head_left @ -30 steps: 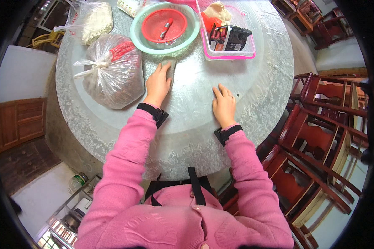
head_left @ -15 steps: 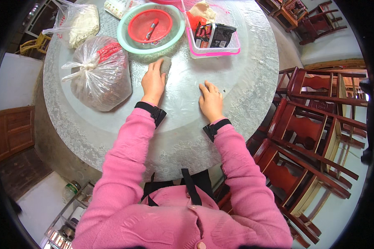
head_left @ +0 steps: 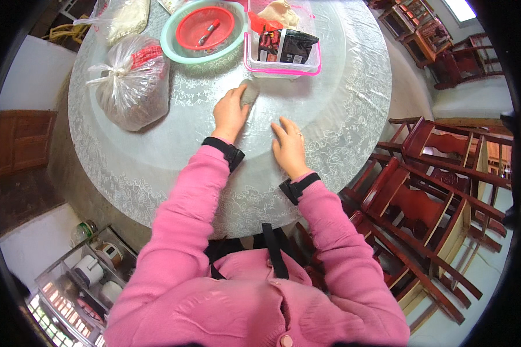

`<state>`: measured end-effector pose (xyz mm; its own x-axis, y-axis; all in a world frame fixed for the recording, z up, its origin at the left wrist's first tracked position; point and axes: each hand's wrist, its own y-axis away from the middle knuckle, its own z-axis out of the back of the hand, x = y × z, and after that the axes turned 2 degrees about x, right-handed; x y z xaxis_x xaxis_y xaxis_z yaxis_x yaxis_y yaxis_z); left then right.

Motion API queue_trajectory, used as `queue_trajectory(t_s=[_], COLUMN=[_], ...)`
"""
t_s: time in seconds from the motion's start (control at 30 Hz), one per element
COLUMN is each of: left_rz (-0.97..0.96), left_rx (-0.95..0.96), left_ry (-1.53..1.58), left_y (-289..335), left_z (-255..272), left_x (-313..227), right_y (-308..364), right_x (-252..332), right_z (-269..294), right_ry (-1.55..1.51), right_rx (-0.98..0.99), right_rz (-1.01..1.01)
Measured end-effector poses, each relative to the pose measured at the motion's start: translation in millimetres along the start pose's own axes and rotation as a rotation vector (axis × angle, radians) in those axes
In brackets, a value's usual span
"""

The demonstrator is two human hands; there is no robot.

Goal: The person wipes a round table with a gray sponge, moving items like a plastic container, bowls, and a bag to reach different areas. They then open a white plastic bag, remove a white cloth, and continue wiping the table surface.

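My left hand is closed over a small grey cloth, which lies flat on the round table. Most of the cloth shows past the fingertips, just short of a clear box with a pink rim. Beside it, my right hand rests palm down on the tabletop, fingers stretched out and holding nothing. A dark package leans inside the box. Left of that stand a pale green basin and, inside it, a red bowl with a red-capped marker.
A full, knotted plastic bag sits at the table's left, with another bag of pale stuff behind it. Dark red wooden chairs crowd the right side. A metal rack with appliances stands at lower left.
The view has turned, shifting the room in the picture. My left hand has slid the cloth rightward, from below the basin to below the box. My right hand's fingers are straighter.
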<state>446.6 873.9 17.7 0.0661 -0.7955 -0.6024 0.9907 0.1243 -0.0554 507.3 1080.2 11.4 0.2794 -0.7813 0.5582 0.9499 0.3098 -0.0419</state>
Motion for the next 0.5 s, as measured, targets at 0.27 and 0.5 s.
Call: queue_trajectory(t_s=[0.27,0.5], left_rz=[-0.082,-0.156], left_rx=[0.023,0.064], left_ry=[-0.069,-0.048], left_y=[45.2,88.8], left_z=[-31.9,-28.7], left_x=[-49.1,-55.2], right_y=[33.7,43.7], right_x=[-20.1,-10.9], right_z=[20.7,9.4], right_ry=[-0.092,-0.187], right_rx=[0.095,0.142], right_rz=[0.039,0.008])
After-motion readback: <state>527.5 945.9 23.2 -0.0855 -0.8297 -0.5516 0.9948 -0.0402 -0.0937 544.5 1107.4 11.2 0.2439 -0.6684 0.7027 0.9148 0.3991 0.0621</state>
